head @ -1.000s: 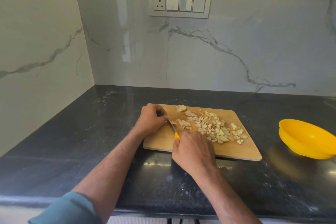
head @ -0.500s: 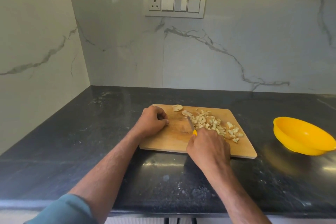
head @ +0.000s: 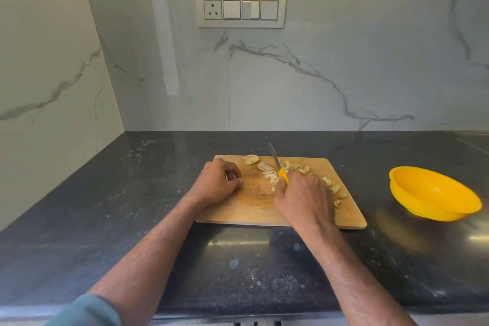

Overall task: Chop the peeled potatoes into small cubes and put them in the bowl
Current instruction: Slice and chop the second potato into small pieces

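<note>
While my right hand's fingers (head: 287, 188) are curled round the yellow handle of the knife (head: 278, 167), its blade slants up and away over the far part of the cutting board (head: 254, 209), the tip pointing toward the back wall. My right hand (head: 304, 200) sits over the middle of the board and covers part of the chopped potato pieces (head: 330, 185), which lie scattered across the board's right half, from beside the blade to near the right edge. Two larger potato slices (head: 258, 163) lie flat at the far edge of the board, just left of the blade.

My left hand (head: 217, 182) rests on the left part of the board with its fingers curled in toward the palm; I cannot tell whether they hold anything beneath them. A teal sleeve (head: 87, 311) shows at the bottom of the view on the left arm.

Further out, the board lies flat on the dark speckled desk (head: 132, 233), near its front. A yellow bowl (head: 434, 193) stands on the desk well to the right of the board, apart from it, and I see no pieces inside it. On the marble wall behind, a switch panel (head: 240, 9) with a socket is mounted.
</note>
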Tool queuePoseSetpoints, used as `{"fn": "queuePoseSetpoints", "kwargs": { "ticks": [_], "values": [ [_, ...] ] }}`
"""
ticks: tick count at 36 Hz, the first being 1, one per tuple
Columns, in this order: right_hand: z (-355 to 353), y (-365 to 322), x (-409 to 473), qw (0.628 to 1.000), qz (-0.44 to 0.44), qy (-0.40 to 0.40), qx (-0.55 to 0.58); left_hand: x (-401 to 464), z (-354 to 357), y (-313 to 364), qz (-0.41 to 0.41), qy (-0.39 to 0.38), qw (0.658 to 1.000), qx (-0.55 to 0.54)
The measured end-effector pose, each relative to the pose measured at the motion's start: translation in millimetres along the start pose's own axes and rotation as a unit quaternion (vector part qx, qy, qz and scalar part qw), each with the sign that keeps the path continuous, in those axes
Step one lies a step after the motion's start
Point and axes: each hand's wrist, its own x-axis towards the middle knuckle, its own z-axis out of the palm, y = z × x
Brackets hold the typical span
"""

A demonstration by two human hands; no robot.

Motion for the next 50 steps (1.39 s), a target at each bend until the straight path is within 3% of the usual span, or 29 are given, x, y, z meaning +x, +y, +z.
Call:
{"fn": "queuePoseSetpoints", "kwargs": {
  "ticks": [9,19,29,44,50],
  "values": [
    [16,13,1,0.999,0.014,-0.004,0.045,28,12,21,-0.048,0.014,0.998,0.029],
    [15,18,1,0.999,0.008,-0.004,0.040,64,28,47,-0.030,-0.088,0.991,0.095],
    [15,16,2,0.999,0.001,-0.001,0.045,68,34,50,-0.066,-0.072,0.989,0.113],
    [15,18,-1,0.999,-0.006,-0.016,0.047,41,18,44,-0.060,-0.034,0.994,-0.088],
    [15,16,-2,0.997,-0.047,-0.034,0.049,18,-24,18,-0.043,-0.167,0.981,-0.093]
  ]
}}
